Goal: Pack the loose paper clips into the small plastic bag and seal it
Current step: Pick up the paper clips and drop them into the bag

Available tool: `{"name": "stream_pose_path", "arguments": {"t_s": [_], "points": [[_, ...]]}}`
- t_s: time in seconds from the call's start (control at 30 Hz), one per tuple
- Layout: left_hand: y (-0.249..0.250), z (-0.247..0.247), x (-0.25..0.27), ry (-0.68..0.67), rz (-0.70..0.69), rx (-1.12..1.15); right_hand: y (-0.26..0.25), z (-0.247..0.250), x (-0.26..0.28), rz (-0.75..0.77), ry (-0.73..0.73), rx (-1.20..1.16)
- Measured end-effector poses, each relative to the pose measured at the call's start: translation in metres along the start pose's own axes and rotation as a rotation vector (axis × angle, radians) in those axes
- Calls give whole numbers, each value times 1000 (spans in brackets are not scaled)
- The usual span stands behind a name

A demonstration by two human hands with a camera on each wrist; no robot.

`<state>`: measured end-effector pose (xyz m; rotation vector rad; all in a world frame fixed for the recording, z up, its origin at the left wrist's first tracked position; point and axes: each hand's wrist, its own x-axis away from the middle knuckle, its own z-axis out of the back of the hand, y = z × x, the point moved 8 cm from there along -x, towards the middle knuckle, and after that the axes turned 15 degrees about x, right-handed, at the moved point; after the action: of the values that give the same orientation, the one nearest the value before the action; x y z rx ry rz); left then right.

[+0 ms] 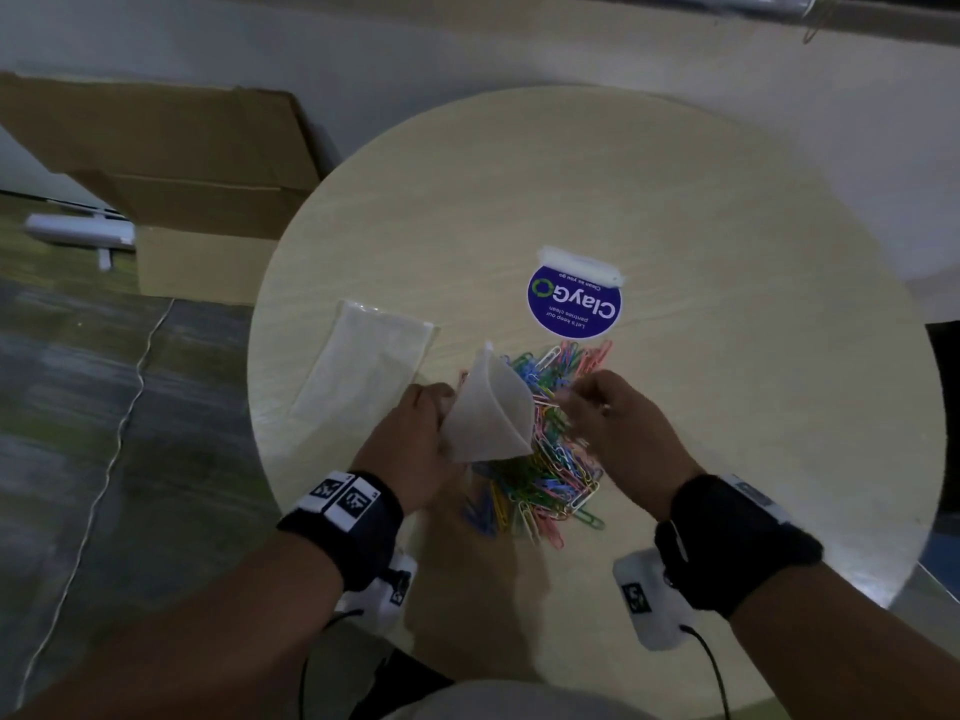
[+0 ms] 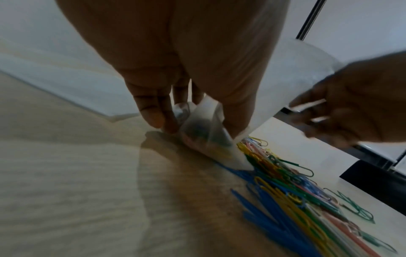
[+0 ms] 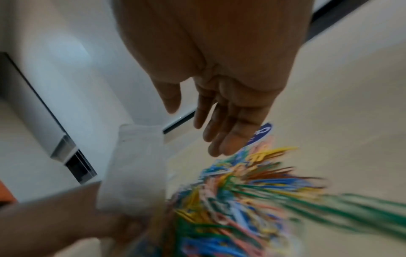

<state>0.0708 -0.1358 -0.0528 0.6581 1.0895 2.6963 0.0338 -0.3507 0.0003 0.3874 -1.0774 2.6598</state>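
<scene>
A heap of coloured paper clips lies on the round pale table. My left hand pinches the lower end of a small clear plastic bag. The bag stands with its mouth opened upward at the heap's left edge. A few clips show through its bottom in the left wrist view. My right hand hovers just right of the bag's mouth, above the heap. Its fingers are stretched out and hold nothing that I can see.
A flat stack of spare clear bags lies left of the heap. A blue round sticker with a white strip above it is behind the heap. A cardboard box stands on the floor to the left, off the table.
</scene>
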Motion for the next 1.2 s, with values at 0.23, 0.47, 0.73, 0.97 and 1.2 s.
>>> {"name": "stream_pose_path", "arguments": {"t_s": [0.23, 0.47, 0.73, 0.97, 1.2], "points": [[-11, 5, 7, 32, 17, -113, 75, -49, 45, 19, -262, 560], [-7, 0, 4, 25, 17, -151, 69, -33, 13, -9, -33, 532], [-7, -2, 4, 29, 34, -140, 78, -22, -11, -222, 36, 653], [-10, -3, 4, 14, 42, -132, 65, -32, -11, -62, 4, 669], [-12, -3, 5, 7, 50, -129, 62, -33, -8, -79, -63, 700]]}}
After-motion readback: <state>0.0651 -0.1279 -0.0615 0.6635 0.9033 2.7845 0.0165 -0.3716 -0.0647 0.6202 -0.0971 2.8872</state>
